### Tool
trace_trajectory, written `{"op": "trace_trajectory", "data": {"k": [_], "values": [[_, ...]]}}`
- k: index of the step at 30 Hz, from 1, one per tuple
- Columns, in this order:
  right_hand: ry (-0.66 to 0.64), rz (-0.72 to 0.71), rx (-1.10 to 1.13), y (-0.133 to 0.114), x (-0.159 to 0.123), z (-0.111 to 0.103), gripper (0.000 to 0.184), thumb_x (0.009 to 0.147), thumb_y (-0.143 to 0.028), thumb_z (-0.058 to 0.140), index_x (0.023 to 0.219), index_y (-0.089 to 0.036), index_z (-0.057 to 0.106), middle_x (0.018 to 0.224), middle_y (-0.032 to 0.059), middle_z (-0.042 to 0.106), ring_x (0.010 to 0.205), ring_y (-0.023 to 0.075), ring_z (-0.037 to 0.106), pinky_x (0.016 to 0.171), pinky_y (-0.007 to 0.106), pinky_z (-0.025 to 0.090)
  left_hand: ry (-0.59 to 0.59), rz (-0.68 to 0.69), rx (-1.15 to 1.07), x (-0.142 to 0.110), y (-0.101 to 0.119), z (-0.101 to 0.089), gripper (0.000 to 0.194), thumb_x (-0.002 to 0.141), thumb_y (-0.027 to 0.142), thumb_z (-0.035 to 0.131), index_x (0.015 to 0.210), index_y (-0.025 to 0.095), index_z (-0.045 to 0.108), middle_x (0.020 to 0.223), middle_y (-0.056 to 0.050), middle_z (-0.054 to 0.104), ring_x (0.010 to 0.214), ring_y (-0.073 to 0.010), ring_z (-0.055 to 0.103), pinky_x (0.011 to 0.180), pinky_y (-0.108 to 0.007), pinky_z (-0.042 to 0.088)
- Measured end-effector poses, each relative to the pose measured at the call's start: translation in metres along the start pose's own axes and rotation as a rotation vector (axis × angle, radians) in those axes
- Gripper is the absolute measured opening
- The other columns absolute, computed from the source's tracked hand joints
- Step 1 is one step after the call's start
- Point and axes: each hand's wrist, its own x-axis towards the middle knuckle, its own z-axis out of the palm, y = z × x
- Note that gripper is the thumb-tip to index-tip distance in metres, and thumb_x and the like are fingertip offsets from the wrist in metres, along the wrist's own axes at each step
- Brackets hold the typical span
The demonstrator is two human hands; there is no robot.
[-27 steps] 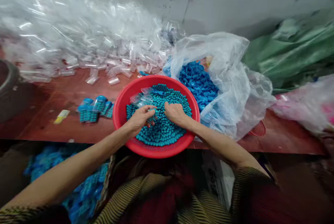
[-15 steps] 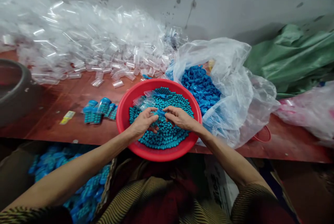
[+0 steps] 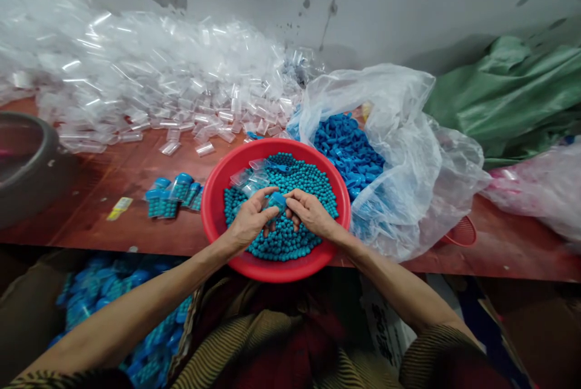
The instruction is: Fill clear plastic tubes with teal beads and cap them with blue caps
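A red plastic basin (image 3: 213, 195) full of small teal beads (image 3: 313, 186) sits at the table's near edge. Both hands meet over the beads. My left hand (image 3: 249, 219) pinches a small clear tube (image 3: 276, 200) with a blue end. My right hand (image 3: 311, 212) pinches the same tube from the other side, fingers curled. A few empty clear tubes (image 3: 249, 177) lie on the beads at the basin's far left.
A big heap of clear tubes (image 3: 136, 80) covers the back left. Filled blue-capped tubes (image 3: 175, 195) lie left of the basin. A clear bag of blue caps (image 3: 349, 147) stands right of it. Green sheeting (image 3: 508, 98) is far right; a dark tub (image 3: 22, 159) far left.
Both hands have risen out of the beads and come together on a small tube. The view shifted slightly.
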Motion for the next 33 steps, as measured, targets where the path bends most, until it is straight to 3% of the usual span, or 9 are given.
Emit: {"op": "trace_trajectory", "data": {"k": [4,12,15,18,21,23,26,29,33], "values": [[0.078,-0.045,-0.077,0.005,-0.005,0.007,0.017,0.09,-0.029,0.037,0.095,-0.02,0.051,0.063,-0.0062,0.049,0.039,0.0065,0.044,0.039,0.02,0.042,0.031,0.009,-0.022,0.0,0.002,0.004,0.056,0.071,0.031,0.062,0.121,0.014,0.043,0.06,0.006,0.05,0.039,-0.0069,0.046,0.032,-0.018,0.03],[0.069,-0.494,-0.629,0.012,-0.009,-0.001,0.025,0.092,-0.024,0.036,0.101,-0.018,0.058,0.088,0.0061,0.061,0.081,0.0157,0.058,0.074,0.028,0.046,0.055,0.119,0.125,-0.002,-0.002,0.004,0.033,0.075,0.026,0.057,0.106,0.019,0.05,0.055,0.009,0.042,0.037,-0.004,0.039,0.035,-0.016,0.031],[-0.021,-0.466,-0.589,0.009,-0.007,-0.015,0.02,0.089,-0.023,0.045,0.1,-0.018,0.06,0.087,0.0053,0.061,0.081,0.0151,0.056,0.075,0.029,0.046,-0.013,0.067,0.167,-0.002,-0.003,-0.002,0.037,0.075,0.032,0.057,0.108,0.019,0.047,0.056,0.01,0.044,0.036,-0.006,0.045,0.033,-0.017,0.033],[-0.073,-0.299,-0.346,0.001,-0.008,-0.026,0.023,0.084,-0.025,0.053,0.104,-0.019,0.06,0.084,0.002,0.059,0.067,0.0111,0.054,0.064,0.026,0.047,-0.095,0.026,0.151,-0.003,0.003,-0.007,0.042,0.074,0.038,0.059,0.108,0.02,0.044,0.06,0.009,0.046,0.037,-0.0071,0.051,0.033,-0.017,0.037],[-0.017,-0.154,-0.094,-0.004,-0.007,-0.027,0.036,0.078,-0.03,0.059,0.112,-0.019,0.057,0.087,0.0007,0.059,0.059,0.0088,0.052,0.056,0.025,0.047,-0.119,0.008,0.152,-0.005,0.01,-0.008,0.04,0.075,0.04,0.059,0.107,0.021,0.043,0.062,0.009,0.045,0.037,-0.0066,0.051,0.033,-0.016,0.036],[0.087,-0.162,-0.068,-0.005,-0.006,-0.022,0.045,0.076,-0.031,0.062,0.119,-0.02,0.054,0.091,0.0011,0.061,0.064,0.0106,0.056,0.061,0.027,0.049,-0.12,0.01,0.182,-0.006,0.013,-0.006,0.038,0.076,0.038,0.057,0.106,0.021,0.042,0.062,0.009,0.045,0.039,-0.0075,0.053,0.034,-0.017,0.037],[0.203,-0.255,-0.254,-0.006,-0.006,-0.011,0.046,0.081,-0.03,0.057,0.126,-0.022,0.051,0.099,0.0038,0.065,0.087,0.0171,0.062,0.081,0.034,0.05,-0.075,0.026,0.23,-0.007,0.014,-0.001,0.035,0.076,0.034,0.057,0.105,0.022,0.041,0.061,0.01,0.044,0.038,-0.0072,0.05,0.034,-0.017,0.036],[0.151,-0.378,-0.516,-0.009,-0.01,-0.002,0.039,0.089,-0.031,0.045,0.126,-0.021,0.052,0.114,0.009,0.063,0.109,0.0225,0.058,0.095,0.04,0.045,-0.005,0.037,0.186,-0.008,0.01,0.005,0.037,0.077,0.035,0.056,0.108,0.022,0.04,0.06,0.01,0.042,0.035,-0.006,0.043,0.034,-0.019,0.034],[0.053,-0.417,-0.792,-0.014,-0.018,0.009,0.078,0.078,-0.049,0.059,0.14,-0.011,0.03,0.13,0.0218,0.048,0.117,0.0331,0.052,0.089,0.049,0.048,0.05,0.117,0.093,-0.009,0.008,0.009,0.047,0.077,0.033,0.057,0.118,0.02,0.04,0.06,0.009,0.041,0.044,-0.006,0.04,0.043,-0.02,0.033]]}}
